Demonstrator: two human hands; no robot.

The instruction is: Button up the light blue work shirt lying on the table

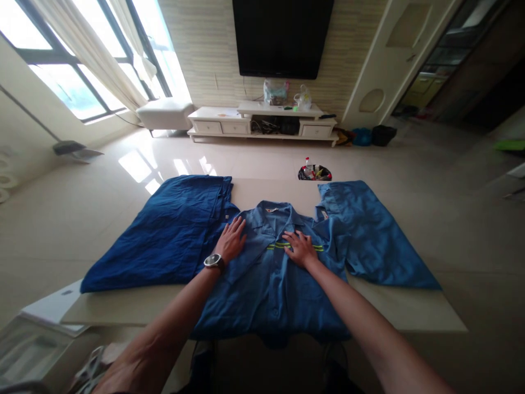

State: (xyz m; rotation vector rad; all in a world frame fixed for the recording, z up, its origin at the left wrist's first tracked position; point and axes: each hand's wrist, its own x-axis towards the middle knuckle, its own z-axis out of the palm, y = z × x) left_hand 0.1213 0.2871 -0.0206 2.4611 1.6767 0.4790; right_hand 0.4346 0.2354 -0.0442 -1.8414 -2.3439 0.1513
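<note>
A blue work shirt (262, 290) lies front up on the table, collar toward the far side, its hem hanging over the near edge. Yellow-green stripes cross its chest. My left hand (232, 239), below a wristwatch, rests flat on the shoulder at the shirt's left, fingers stretched out. On the chest, by the stripes, lies my right hand (301, 247) with its fingers spread and slightly bent. Darker blue folded clothes (156, 235) lie to the left, touching the shirt. Lighter blue folded clothes (377, 241) lie on the right, partly against its sleeve.
The pale table (414, 312) has its near edge close to my body. Beyond it a bin with bottles (315, 172) stands on the tiled floor. A white TV cabinet (229, 127) and an ottoman (164, 114) line the far wall. A white box (53, 306) sits at the left.
</note>
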